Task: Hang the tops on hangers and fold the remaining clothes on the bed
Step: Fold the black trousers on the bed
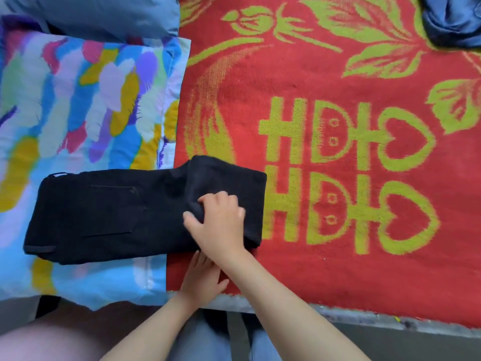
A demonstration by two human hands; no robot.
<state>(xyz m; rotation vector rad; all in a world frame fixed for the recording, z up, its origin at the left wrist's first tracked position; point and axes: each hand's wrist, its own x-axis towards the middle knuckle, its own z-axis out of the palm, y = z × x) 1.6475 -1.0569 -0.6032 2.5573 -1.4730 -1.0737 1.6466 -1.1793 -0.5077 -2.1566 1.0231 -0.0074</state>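
A folded pair of black trousers (109, 214) lies across the colourful pillow (78, 100) and the red blanket (338, 269) at the near edge of the bed. My right hand (218, 220) lies on the trousers' right end, fingers curled and pinching a fold of the black cloth. Just below it, my left hand (200, 277) rests flat on the red blanket at the trousers' near edge, its fingertips hidden under my right wrist.
A grey-blue pillow or quilt (104, 14) lies at the back left. A crumpled blue garment (453, 22) sits at the far right corner of the blanket. The bed's near edge (364, 319) runs below my arms.
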